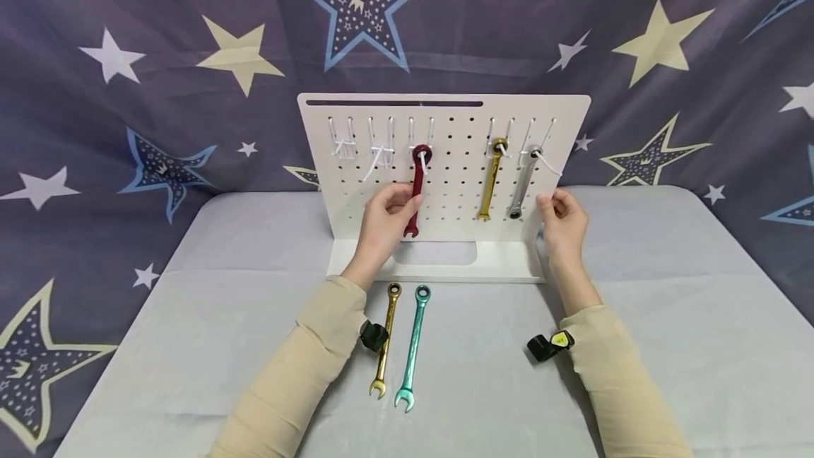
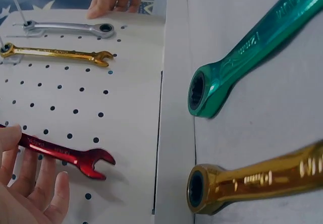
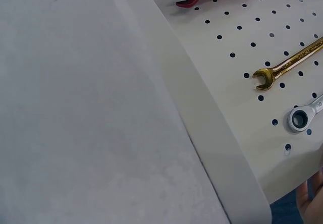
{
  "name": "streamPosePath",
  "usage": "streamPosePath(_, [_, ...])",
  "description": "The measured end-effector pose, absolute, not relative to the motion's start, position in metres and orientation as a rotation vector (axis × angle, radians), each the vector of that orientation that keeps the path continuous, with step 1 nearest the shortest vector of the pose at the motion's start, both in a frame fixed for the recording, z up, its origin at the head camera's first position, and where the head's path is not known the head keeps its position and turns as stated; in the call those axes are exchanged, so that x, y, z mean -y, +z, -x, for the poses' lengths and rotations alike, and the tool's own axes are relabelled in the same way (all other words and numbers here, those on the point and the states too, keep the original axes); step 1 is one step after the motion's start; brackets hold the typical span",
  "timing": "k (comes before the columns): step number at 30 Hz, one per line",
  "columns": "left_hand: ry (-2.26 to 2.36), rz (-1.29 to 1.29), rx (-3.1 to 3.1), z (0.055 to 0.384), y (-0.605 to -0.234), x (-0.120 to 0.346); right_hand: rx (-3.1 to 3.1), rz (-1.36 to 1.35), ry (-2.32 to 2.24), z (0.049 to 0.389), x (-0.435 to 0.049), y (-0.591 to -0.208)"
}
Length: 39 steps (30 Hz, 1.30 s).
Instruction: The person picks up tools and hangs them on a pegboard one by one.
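A red wrench (image 1: 417, 179) hangs with its ring end on a hook of the white pegboard (image 1: 454, 196). My left hand (image 1: 384, 221) pinches its shaft between thumb and fingers; the open end (image 2: 93, 163) points down below the hand. At the board's right edge, my right hand (image 1: 564, 225) grips the edge, thumb in front and fingers partly hidden behind. Close by on that side hang a silver wrench (image 1: 523, 186) and a gold wrench (image 1: 490, 179), each on its own hook.
On the grey table in front of the board lie a second gold wrench (image 1: 384, 341), partly overlapped by the left wrist camera, and a teal wrench (image 1: 415, 345). Two white hooks (image 1: 380, 154) without wrenches project at the board's left. A star-patterned curtain (image 1: 159, 90) hangs behind.
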State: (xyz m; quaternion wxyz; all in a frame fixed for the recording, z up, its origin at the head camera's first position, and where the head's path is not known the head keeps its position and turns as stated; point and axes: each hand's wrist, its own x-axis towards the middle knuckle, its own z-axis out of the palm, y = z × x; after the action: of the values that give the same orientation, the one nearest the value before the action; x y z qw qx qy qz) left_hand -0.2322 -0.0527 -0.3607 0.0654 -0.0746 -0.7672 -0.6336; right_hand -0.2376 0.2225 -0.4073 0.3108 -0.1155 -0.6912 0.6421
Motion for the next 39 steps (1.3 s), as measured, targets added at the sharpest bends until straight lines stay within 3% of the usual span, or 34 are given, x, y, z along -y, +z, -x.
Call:
streamPosePath(13, [-1.747, 0.316, 2.464, 0.222, -0.358, 0.064, 1.815, 0.296, 1.701, 0.237, -0.222, -0.409])
streamPosePath(22, [-1.321, 0.459, 2.729, 0.193, -0.351, 0.083, 1.845, 0.291, 1.679, 0.237, -0.223, -0.411])
streamPosePath(39, [-1.224, 0.613, 2.922, 0.139, -0.368, 0.108, 1.808, 0.295, 1.707, 0.238, -0.222, -0.409])
